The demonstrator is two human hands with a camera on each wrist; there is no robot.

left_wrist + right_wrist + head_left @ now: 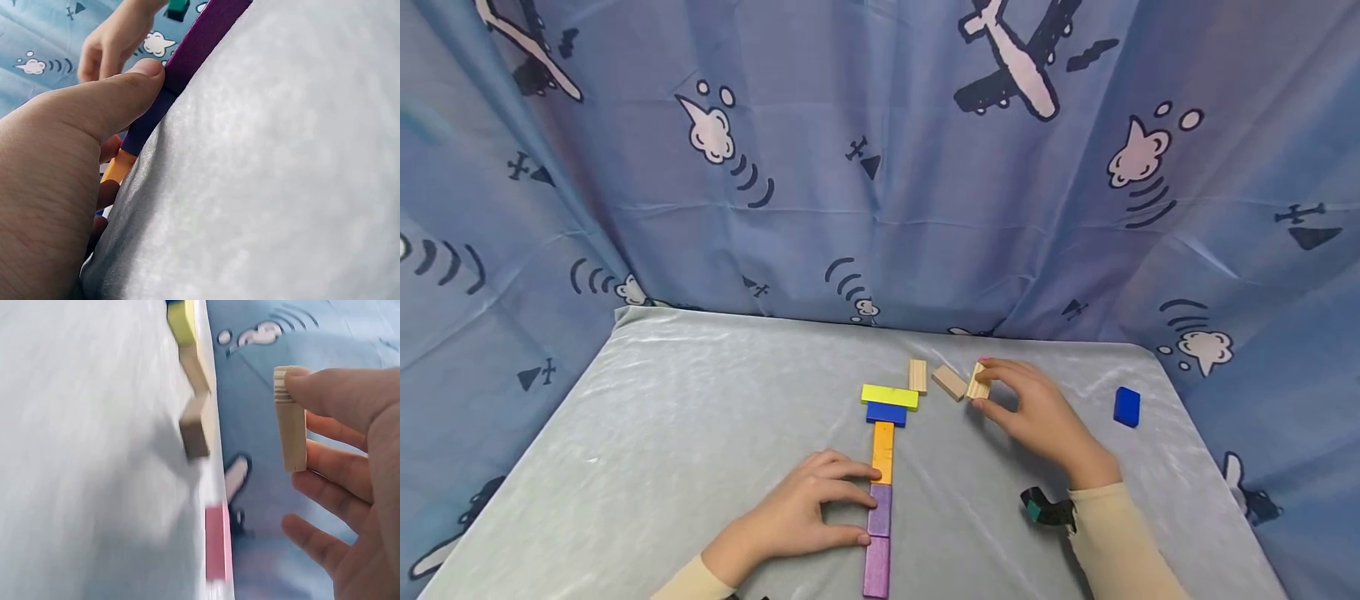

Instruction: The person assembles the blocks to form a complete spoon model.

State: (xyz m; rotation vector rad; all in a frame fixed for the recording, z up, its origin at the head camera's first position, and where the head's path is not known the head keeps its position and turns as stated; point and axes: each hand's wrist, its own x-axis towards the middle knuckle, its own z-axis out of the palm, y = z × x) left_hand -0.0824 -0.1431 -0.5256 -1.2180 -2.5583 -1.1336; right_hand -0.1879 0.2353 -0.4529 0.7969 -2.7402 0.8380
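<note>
A row of blocks runs away from me: a near purple block (876,568), a second purple block (880,510), an orange block (883,450), then a blue block (886,413) and a yellow block (889,397) set crosswise. Along the row's left side, my left hand (808,510) rests its fingertips and thumb against the purple and orange blocks. My right hand (1041,412) pinches a plain wooden block (291,425) between thumb and fingers, raised off the table in the right wrist view. A plain wooden block (917,376) touches the yellow block's right end; another plain wooden block (950,382) lies slanted beside it.
A pink block (216,542) lies at the table's far edge, mostly hidden behind my right hand in the head view. To the right is a separate blue block (1127,407). A patterned blue curtain (790,125) hangs behind the grey-white tablecloth (715,392).
</note>
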